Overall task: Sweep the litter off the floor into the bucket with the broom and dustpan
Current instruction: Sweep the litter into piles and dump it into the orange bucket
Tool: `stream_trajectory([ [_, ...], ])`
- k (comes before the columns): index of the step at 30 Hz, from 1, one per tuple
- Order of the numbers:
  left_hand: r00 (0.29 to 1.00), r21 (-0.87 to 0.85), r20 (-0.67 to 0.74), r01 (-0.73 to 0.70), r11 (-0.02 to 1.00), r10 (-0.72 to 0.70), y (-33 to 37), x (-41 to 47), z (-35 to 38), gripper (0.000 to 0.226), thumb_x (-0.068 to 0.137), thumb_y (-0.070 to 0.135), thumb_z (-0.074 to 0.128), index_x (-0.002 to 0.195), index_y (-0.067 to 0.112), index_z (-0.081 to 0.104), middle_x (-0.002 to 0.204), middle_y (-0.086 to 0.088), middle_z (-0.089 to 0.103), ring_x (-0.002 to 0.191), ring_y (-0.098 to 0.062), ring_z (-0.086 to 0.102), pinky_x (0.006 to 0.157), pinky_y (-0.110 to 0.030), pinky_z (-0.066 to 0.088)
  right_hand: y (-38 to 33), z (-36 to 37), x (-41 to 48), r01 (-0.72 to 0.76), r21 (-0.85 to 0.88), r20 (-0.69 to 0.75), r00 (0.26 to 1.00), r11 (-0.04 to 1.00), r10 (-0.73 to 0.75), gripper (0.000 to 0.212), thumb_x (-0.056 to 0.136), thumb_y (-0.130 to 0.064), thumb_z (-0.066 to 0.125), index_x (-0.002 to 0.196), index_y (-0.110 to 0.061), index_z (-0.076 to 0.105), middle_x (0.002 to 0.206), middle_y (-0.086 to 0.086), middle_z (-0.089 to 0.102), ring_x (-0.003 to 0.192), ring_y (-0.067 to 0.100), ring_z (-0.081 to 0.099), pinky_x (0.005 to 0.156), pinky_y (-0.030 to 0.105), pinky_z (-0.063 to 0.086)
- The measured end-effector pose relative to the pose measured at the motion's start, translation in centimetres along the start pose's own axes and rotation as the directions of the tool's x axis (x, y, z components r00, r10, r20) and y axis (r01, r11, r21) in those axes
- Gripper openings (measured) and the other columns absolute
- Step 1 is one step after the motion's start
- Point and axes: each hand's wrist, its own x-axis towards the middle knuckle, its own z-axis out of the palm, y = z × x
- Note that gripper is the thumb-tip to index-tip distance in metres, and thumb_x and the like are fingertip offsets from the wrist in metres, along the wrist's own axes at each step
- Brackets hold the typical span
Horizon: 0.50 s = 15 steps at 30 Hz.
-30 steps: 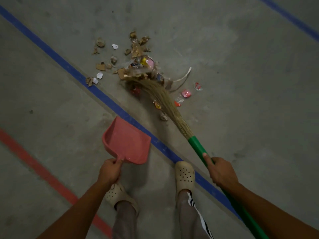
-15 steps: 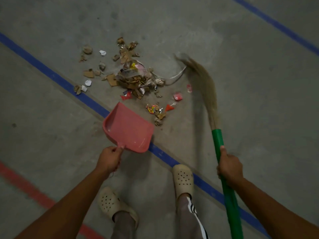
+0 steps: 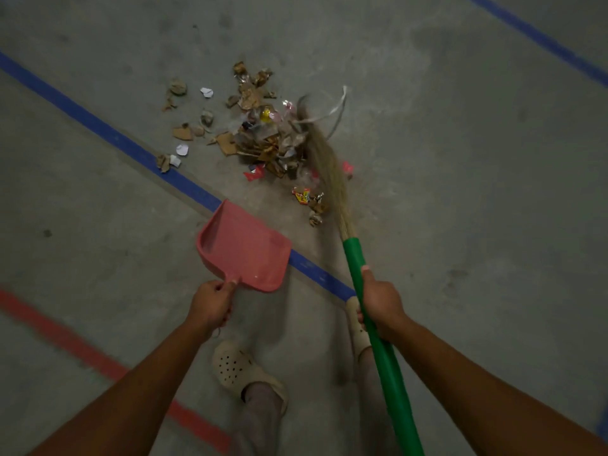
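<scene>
litter lies in a loose heap on the grey concrete floor, just beyond a blue line painted across it: torn brown cardboard, crumpled paper, white scraps and bright red and yellow wrappers. smaller bits are scattered to the left of the heap, a few right at the blue line's far edge, and a pale strip curls out from the heap's right side.

the broom has a green handle and long straw-coloured bristles. the bristles lie against the right side of the heap, and their tip is blurred. the right hand is wrapped round the green handle a little below where the bristles begin, thumb pointing up along it.

the left hand grips the short handle of a pink dustpan, fingers curled round it. the dustpan sits over the blue line with its open mouth turned toward the litter, near the heap but apart from it; whether its lip touches the floor i cannot tell.

a red line crosses the floor at lower left. a cream clog with holes shows below the dustpan; the other foot is mostly hidden behind the broom handle and the right hand.
</scene>
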Motion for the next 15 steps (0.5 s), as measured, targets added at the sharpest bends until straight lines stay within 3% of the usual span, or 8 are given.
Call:
stream_trajectory([
  [4,1.0,0.001,0.027,0.001,1.0,-0.001,0.0,-0.7,-2.3,0.046,0.098,0.045,0.061,0.075,0.006,0.059,0.052,-0.012,0.055,0.038,-0.02,0.047,0.039,-0.024,0.035,1.1,0.4,-3.9,-0.061,0.064,-0.054,0.996,0.996,0.065,0.064,0.103,-0.058,0.035,0.082,-0.004,0.063,0.059,0.012,0.062,0.05,0.025,0.06,0.052,0.031,0.05],
  [8,0.998,0.028,0.067,0.008,1.0,-0.01,-0.5,-1.9,-4.2,0.044,0.099,0.043,0.061,0.08,0.002,0.061,0.053,-0.012,0.056,0.039,-0.02,0.047,0.041,-0.024,0.037,4.3,1.8,-6.4,-0.181,0.225,-0.075,0.976,0.957,0.202,0.058,0.104,-0.057,0.034,0.09,-0.007,0.059,0.061,0.014,0.059,0.05,0.026,0.057,0.054,0.037,0.053],
  [12,0.995,0.064,0.096,0.018,0.998,-0.024,-1.9,-2.0,-5.8,0.05,0.099,0.044,0.06,0.089,-0.005,0.064,0.056,-0.013,0.056,0.04,-0.02,0.047,0.04,-0.025,0.036,7.1,5.2,-7.5,-0.408,0.3,0.077,0.912,0.862,0.404,0.063,0.103,-0.058,0.034,0.104,0.0,0.058,0.06,0.012,0.056,0.044,0.023,0.054,0.047,0.032,0.049],
  [15,0.996,0.083,0.084,0.032,0.996,-0.039,-3.3,-1.1,-6.8,0.047,0.099,0.043,0.06,0.088,-0.003,0.064,0.057,-0.012,0.056,0.039,-0.018,0.046,0.039,-0.024,0.035,7.4,9.3,-7.5,-0.47,0.245,0.211,0.88,0.848,0.427,0.064,0.105,-0.055,0.032,0.117,0.003,0.057,0.063,0.012,0.055,0.043,0.021,0.052,0.041,0.026,0.045],
])
